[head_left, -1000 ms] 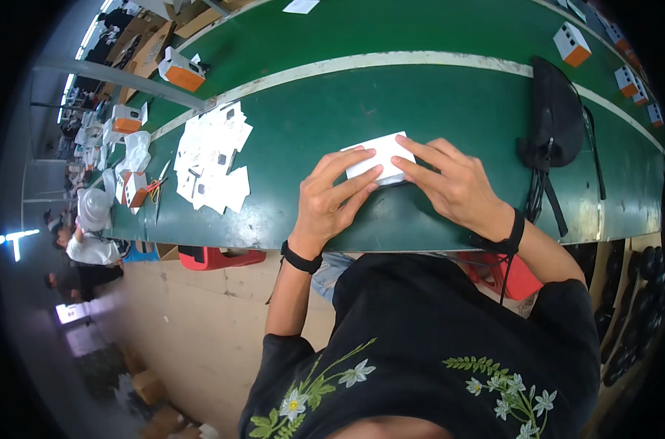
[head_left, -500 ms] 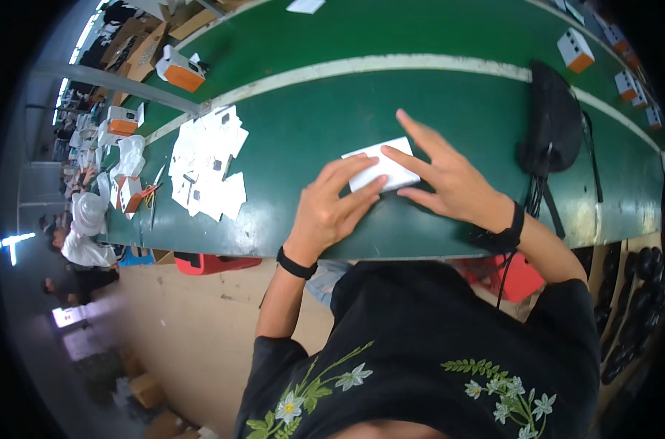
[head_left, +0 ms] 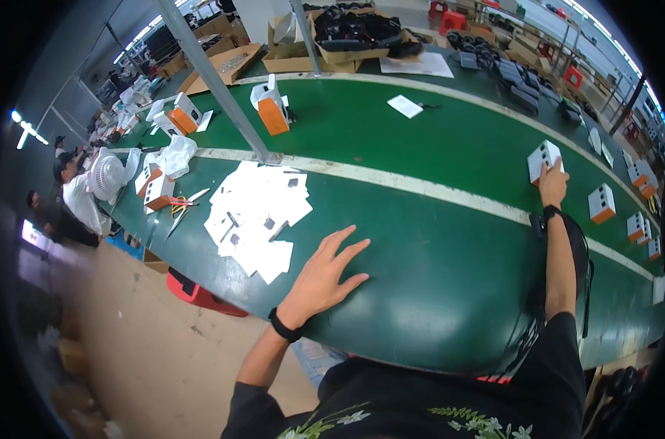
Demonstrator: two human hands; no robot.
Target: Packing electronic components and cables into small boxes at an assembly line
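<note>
At the far right, my right hand is stretched out over the green belt, its fingers closed on the near side of a white box with dark square prints. My left hand hovers over the green table with its fingers spread and nothing in them. Left of it lies a loose heap of white paper leaflets, some with small dark pictures.
A black bag lies by my right forearm. Several white-and-orange boxes stand along the belt, one box beside a metal post. Scissors lie left of the leaflets. A white fan stands near co-workers.
The folded white paper is no longer in my hands. My right hand has reached far right to a box on the belt; my left hand has opened. The view has swung up and right.
</note>
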